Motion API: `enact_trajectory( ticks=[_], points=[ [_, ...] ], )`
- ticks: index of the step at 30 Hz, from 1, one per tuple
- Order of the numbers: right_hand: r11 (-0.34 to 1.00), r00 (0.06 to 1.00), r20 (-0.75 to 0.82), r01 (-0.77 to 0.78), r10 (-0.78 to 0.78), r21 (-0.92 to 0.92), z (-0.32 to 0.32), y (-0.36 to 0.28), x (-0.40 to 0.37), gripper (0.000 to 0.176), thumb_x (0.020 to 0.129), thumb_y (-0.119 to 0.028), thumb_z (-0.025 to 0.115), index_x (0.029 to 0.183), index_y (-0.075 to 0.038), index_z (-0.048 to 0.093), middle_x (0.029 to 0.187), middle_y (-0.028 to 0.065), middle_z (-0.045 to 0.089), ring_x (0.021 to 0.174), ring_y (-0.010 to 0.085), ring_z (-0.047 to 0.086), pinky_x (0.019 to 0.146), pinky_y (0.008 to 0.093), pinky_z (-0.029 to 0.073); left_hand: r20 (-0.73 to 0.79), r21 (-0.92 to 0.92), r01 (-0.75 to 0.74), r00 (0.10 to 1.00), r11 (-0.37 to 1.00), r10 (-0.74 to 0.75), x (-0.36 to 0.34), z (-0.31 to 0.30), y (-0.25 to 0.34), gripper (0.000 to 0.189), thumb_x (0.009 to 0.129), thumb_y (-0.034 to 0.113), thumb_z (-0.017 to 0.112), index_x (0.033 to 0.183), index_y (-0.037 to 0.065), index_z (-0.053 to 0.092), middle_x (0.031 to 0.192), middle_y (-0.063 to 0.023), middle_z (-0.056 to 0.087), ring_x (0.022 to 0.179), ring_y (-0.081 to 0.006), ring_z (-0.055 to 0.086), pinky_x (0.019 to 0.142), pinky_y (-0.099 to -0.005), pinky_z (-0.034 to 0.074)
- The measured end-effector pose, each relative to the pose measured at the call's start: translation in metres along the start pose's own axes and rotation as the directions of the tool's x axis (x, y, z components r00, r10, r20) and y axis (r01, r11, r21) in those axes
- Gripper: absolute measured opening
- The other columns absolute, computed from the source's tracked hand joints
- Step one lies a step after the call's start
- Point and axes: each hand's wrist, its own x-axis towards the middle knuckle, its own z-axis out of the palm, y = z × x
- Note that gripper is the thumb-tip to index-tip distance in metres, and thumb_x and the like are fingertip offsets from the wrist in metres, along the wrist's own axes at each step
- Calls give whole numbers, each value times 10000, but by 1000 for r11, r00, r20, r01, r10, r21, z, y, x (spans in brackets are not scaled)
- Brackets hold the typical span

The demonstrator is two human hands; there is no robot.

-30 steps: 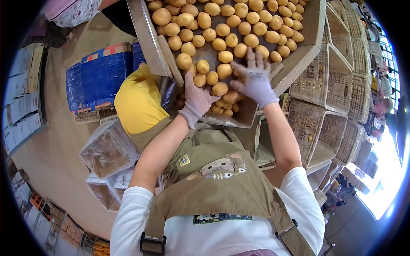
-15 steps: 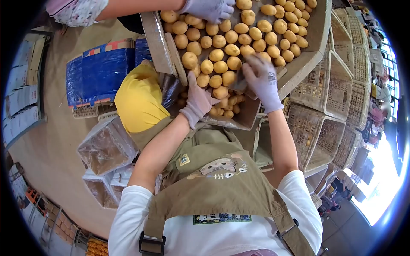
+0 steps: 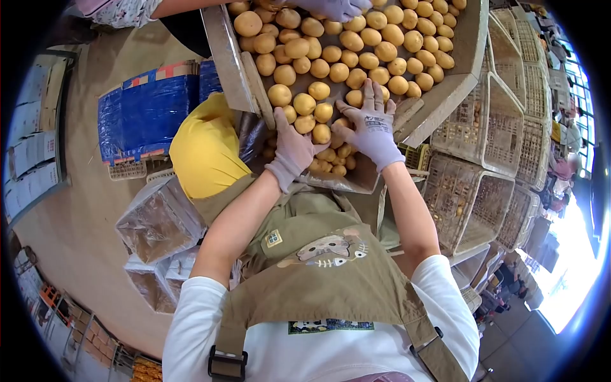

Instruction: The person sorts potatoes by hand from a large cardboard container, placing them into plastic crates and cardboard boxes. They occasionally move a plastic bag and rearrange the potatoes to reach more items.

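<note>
Round yellow potatoes (image 3: 351,41) cover a sloping tray (image 3: 230,70) with raised sides. My left hand (image 3: 293,149), in a pale glove, is at the tray's lower left mouth. Its fingers are extended beside a few potatoes (image 3: 305,104), with the thumb apart. My right hand (image 3: 370,127), gloved too, lies palm down at the right of the mouth, fingers spread and touching potatoes. Between and below my hands, more potatoes (image 3: 338,159) lie in a box (image 3: 365,180). Neither hand is closed around a potato.
Another person's gloved hand (image 3: 334,8) reaches over the tray's far end. Stacked plastic crates (image 3: 453,194) stand at the right. A blue-wrapped stack (image 3: 160,111) and plastic-lined boxes (image 3: 162,216) are on the left. A yellow cover (image 3: 207,141) bulges beside my left arm.
My right hand, blurred before, now lies still with fingers spread, slightly farther left. Potatoes near the mouth have shifted, leaving a bare gap. The other person's hand has moved farther away.
</note>
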Motion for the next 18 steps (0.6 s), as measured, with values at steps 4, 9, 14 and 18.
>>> enact_trajectory(
  ticks=[4,9,14,18],
  points=[
    [977,982,-164,-60,95,206,-10,6,21,416,832,-403,691,1224,-263,698,1432,234,524,1326,382,508,1081,575,369,-37,35,-25,999,999,26,-4,11,0,840,911,741,343,1551,196,343,1599,-48,347,1463,-325,332,1122,-647,293],
    [1000,997,-78,-10,9,-11,-13,1,70,431,898,-279,624,1323,-213,600,1363,218,563,1095,351,661,892,500,528,-3,37,2,1000,999,-2,-3,7,-3,835,910,724,371,1560,202,330,1620,-48,316,1477,-328,309,1124,-657,272],
    [986,990,90,-117,106,119,-36,4,86,370,898,-328,599,1246,-204,576,1201,193,609,1033,395,650,868,469,539,-47,60,-21,999,998,24,1,4,-5,861,909,748,371,1571,203,302,1630,-48,297,1479,-344,300,1135,-658,245],
    [970,988,56,-154,146,190,-30,10,91,394,893,-339,610,1246,-165,609,1179,179,649,1044,358,668,866,455,541,-54,48,-9,998,999,12,1,4,-5,852,917,744,375,1568,200,303,1627,-46,301,1480,-346,297,1134,-655,246]
  ],
)
